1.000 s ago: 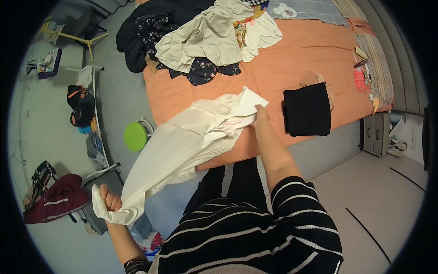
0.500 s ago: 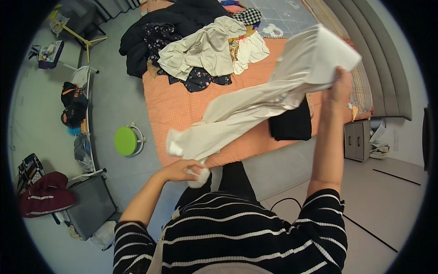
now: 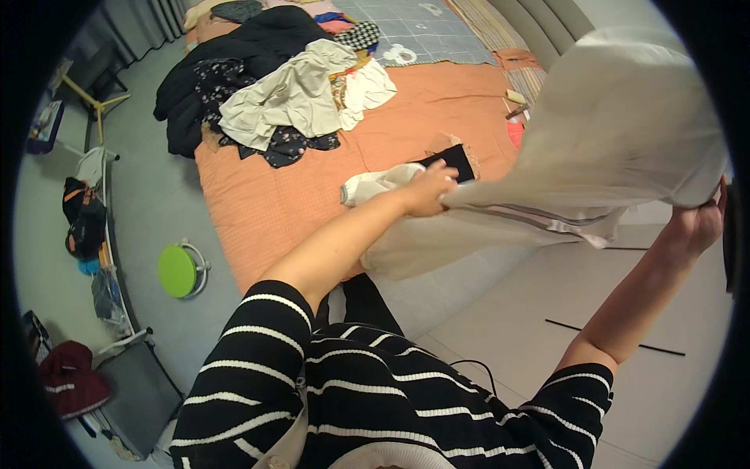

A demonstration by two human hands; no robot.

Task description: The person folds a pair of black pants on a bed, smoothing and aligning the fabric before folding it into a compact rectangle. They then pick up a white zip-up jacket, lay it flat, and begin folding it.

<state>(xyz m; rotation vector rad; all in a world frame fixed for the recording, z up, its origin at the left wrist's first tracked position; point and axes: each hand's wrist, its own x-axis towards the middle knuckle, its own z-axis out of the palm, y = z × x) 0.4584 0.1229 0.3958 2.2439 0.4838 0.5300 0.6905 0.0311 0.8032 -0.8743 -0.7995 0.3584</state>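
We hold a cream garment (image 3: 617, 148) aloft above the orange bed (image 3: 297, 203), stretched between both hands. Our left hand (image 3: 430, 190) pinches a gathered edge near the middle of the view; our right hand (image 3: 698, 227) grips the far end at the right rim, fingers closed on the cloth. The garment's long axis runs left to right, rising toward the right. A folded black item (image 3: 453, 162) lies on the bed just behind the left hand, a clothes pile (image 3: 273, 94) well beyond.

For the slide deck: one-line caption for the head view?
Both hands, left and right, hold a cream garment stretched above an orange-covered bed.
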